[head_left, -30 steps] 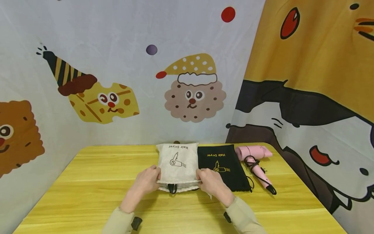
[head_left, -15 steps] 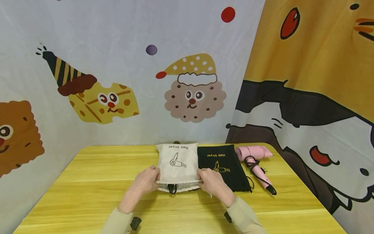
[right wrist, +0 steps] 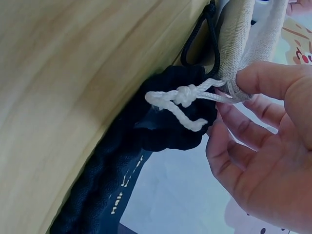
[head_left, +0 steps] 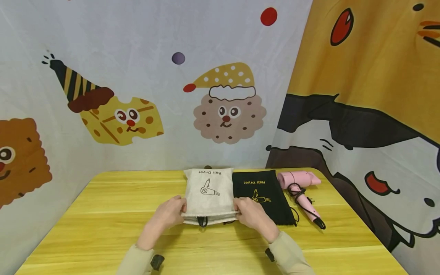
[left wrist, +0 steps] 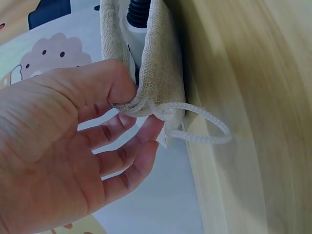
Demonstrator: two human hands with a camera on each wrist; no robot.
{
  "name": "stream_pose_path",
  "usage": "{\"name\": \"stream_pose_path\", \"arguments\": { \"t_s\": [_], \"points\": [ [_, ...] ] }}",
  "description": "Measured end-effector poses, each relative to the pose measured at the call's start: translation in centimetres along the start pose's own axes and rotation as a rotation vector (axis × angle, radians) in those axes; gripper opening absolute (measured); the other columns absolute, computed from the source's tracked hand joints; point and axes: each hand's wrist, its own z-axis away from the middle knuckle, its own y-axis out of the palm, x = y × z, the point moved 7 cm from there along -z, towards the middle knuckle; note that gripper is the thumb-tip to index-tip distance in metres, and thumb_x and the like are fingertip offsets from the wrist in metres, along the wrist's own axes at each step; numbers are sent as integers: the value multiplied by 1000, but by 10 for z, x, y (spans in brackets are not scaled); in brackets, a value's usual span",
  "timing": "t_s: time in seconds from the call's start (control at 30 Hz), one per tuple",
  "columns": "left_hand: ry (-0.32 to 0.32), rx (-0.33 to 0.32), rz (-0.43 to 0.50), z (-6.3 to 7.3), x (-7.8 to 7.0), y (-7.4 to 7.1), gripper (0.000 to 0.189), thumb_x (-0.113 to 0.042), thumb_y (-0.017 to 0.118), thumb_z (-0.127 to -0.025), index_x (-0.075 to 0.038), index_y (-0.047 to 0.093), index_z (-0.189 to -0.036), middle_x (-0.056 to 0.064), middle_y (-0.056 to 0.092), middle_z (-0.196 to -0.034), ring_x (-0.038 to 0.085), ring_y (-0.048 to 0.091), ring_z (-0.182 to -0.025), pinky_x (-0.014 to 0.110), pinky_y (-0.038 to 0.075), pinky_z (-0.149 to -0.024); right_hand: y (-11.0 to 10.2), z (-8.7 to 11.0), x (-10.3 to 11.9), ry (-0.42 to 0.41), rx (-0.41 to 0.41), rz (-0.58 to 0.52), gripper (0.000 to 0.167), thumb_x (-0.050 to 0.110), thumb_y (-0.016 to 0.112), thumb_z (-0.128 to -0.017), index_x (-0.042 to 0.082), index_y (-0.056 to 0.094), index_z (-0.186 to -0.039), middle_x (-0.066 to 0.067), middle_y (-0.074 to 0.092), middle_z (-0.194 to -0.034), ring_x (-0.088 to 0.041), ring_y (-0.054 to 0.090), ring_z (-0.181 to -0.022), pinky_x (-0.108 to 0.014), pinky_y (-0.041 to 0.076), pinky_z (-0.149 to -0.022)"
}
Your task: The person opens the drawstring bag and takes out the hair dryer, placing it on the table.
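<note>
A cream cloth drawstring bag [head_left: 209,196], printed "Hair Dryer", lies on the table with its mouth facing me. My left hand [head_left: 170,211] pinches the left corner of that mouth, where a white cord loop [left wrist: 209,122] sticks out. At the opposite corner my right hand [head_left: 252,214] pinches the hem between thumb and fingers, beside a knotted white cord [right wrist: 185,96]. Inside the mouth, a white handle with a black ribbed cord sleeve [left wrist: 139,12] shows in the left wrist view; the rest is hidden in the cloth.
Right of the cream bag lies a black drawstring bag [head_left: 271,210] with yellow print, close by my right hand. Beyond it is a pink hair dryer [head_left: 299,178] with its black cord wrapped round the handle. The wooden table [head_left: 113,214] ends at a printed curtain.
My hands have moved slightly apart, left hand leftward and right hand rightward. The bag's mouth is drawn wider and straighter between them, while both hands keep their pinch.
</note>
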Motion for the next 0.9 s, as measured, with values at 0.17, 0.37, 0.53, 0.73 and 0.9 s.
{"name": "stream_pose_path", "arguments": {
  "t_s": [0.17,0.37,0.53,0.73,0.9],
  "points": [
    [-17,32,21,0,3,1,32,9,69,-60,-13,52,-75,-2,46,-75,14,43,-67,28,38,-58,1,2,-2,2,7,-14,23,-2,68,-71,14,51,-75,6,49,-71,-9,40,-61,-21,32,-51],
    [-20,49,38,0,5,1,30,10,67,-62,-13,52,-75,-2,45,-74,14,42,-68,27,35,-58,3,4,-4,15,15,-25,22,-4,65,-71,13,52,-76,4,51,-72,-9,40,-61,-20,31,-50],
    [-3,40,33,1,4,0,30,9,69,-62,-13,52,-74,-2,45,-73,14,42,-67,27,35,-58,3,4,0,-3,0,13,23,-3,66,-71,13,50,-74,5,49,-70,-9,39,-61,-21,31,-50],
    [12,15,23,1,4,0,28,5,72,-63,-12,52,-72,-3,46,-72,13,42,-65,26,36,-57,7,5,6,-8,-8,71,22,1,71,-74,13,53,-80,4,51,-72,-9,43,-61,-21,31,-49],
    [13,7,4,3,2,-1,26,1,74,-65,-12,52,-72,-2,46,-72,13,43,-65,26,38,-56,8,7,20,-76,-49,141,25,6,75,-72,12,57,-88,0,51,-77,-13,42,-64,-21,30,-48]
  ]
}}
